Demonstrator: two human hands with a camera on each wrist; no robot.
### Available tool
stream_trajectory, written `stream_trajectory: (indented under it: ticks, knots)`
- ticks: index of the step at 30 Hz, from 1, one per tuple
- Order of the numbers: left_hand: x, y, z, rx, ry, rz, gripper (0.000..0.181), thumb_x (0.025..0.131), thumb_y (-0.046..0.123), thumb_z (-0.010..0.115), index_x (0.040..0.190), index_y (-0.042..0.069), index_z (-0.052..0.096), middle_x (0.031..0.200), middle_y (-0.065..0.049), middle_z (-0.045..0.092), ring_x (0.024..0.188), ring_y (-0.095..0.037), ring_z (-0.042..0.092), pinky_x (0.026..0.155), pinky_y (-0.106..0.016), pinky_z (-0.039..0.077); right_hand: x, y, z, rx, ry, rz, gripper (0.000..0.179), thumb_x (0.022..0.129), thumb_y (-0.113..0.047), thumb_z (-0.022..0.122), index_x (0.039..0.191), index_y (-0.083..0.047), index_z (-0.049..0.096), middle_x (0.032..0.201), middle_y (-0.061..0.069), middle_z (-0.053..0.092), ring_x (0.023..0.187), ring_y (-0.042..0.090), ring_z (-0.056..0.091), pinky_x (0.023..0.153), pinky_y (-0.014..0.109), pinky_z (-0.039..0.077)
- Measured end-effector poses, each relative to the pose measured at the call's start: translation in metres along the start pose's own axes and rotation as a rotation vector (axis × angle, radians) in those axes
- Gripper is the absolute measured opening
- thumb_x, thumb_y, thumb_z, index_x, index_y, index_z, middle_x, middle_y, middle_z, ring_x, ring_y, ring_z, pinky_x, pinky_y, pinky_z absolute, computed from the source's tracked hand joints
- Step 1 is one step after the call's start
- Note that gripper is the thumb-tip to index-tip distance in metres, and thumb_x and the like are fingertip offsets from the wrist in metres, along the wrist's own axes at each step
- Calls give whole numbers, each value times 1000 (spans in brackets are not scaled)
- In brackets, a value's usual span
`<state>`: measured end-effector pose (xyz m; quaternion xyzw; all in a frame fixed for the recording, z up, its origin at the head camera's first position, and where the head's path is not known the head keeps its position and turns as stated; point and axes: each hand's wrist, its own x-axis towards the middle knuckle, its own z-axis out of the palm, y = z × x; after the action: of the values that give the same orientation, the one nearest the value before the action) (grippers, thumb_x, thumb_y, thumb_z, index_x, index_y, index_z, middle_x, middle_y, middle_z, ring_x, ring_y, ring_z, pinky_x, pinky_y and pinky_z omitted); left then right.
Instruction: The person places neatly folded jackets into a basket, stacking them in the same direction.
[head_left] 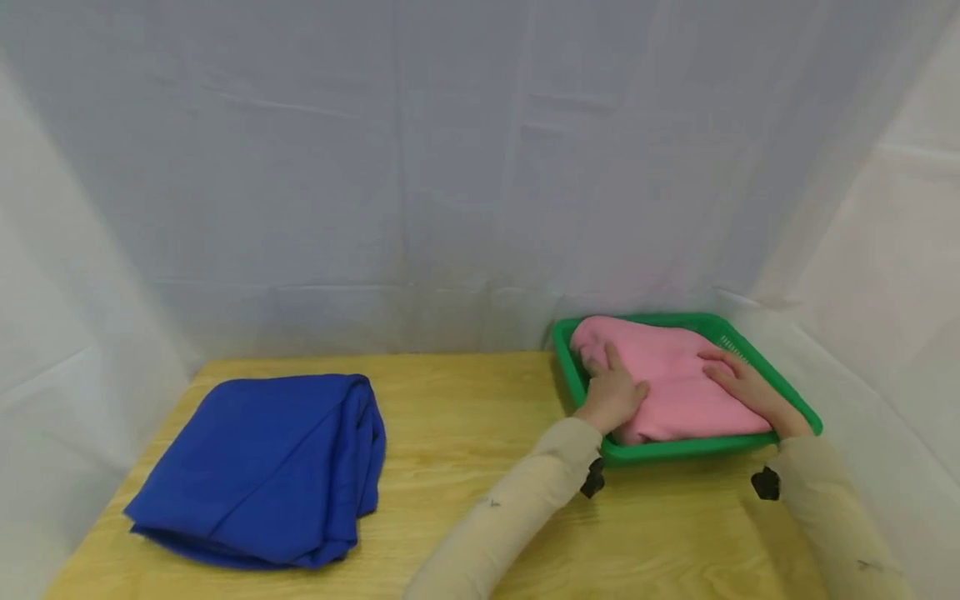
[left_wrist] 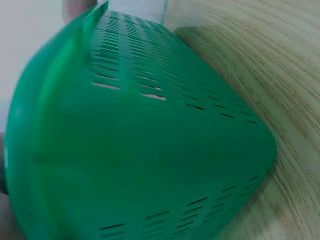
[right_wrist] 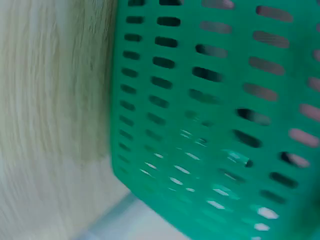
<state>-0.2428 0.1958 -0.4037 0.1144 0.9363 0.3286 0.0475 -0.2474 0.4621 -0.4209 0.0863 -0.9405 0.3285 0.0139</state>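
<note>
A folded pink cloth [head_left: 675, 379] fills most of a green plastic basket [head_left: 697, 450] at the right of the table. My left hand [head_left: 613, 393] lies on the cloth's left side, thumb spread and index finger stretched out over it. On the cloth's right part rests my right hand [head_left: 746, 390], fingers extended. In the left wrist view, the slotted outer corner of the basket [left_wrist: 150, 125] takes up most of the picture, and a blurred bit of finger shows above its rim. The right wrist view shows the basket's slotted wall [right_wrist: 170, 110], with pink visible through some slots.
A folded blue cloth [head_left: 247, 467] lies on the left of the wooden table [head_left: 450, 417]. White sheeting [head_left: 375, 167] hangs behind the table and along both sides. The basket stands close to the back and right sheeting.
</note>
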Motion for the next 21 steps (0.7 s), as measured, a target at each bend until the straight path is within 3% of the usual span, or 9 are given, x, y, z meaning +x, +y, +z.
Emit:
stream_trajectory:
  ticks: [4, 6, 8, 11, 15, 21]
  knots:
    - [-3, 0, -3, 55, 21, 17, 86, 100, 45, 61, 162, 4, 18, 162, -28, 18, 139, -41, 43, 103, -38, 50, -7, -16, -3, -224, 74, 27, 56, 109, -32, 44, 148, 8, 41, 139, 47, 41, 125, 63, 40, 97, 72, 37]
    - [-4, -2, -6, 118, 34, 58, 83, 99, 48, 60, 162, 9, 22, 165, -21, 17, 149, -39, 28, 114, -43, 40, -13, -28, -4, -308, 126, 12, 54, 109, -33, 47, 145, 8, 45, 132, 48, 45, 118, 64, 44, 93, 73, 39]
    - [-2, -4, -10, 214, 42, 118, 80, 99, 54, 58, 161, 15, 27, 167, -14, 18, 153, -35, 19, 119, -47, 31, -19, -40, -3, -323, 122, -21, 54, 107, -33, 52, 143, 7, 48, 134, 47, 43, 121, 64, 41, 94, 74, 37]
    - [3, -12, -16, 383, 38, 198, 75, 99, 64, 49, 161, 25, 31, 168, -6, 22, 155, -29, 19, 121, -52, 24, -23, -51, 0, -269, -5, -55, 60, 106, -35, 54, 146, 8, 46, 146, 44, 35, 133, 63, 32, 101, 75, 32]
    - [9, -24, -20, 497, 7, 223, 73, 98, 71, 41, 158, 31, 36, 165, 3, 30, 155, -22, 19, 121, -58, 21, -22, -52, 10, -128, -166, -21, 70, 106, -37, 52, 152, 11, 33, 155, 44, 19, 144, 62, 11, 108, 77, 18]
    - [16, -37, -15, 567, -44, 202, 72, 98, 74, 35, 155, 32, 42, 161, 4, 38, 154, -17, 22, 122, -58, 14, -15, -41, 25, -66, -200, -10, 74, 106, -36, 52, 155, 12, 23, 156, 44, 13, 144, 62, 8, 109, 77, 15]
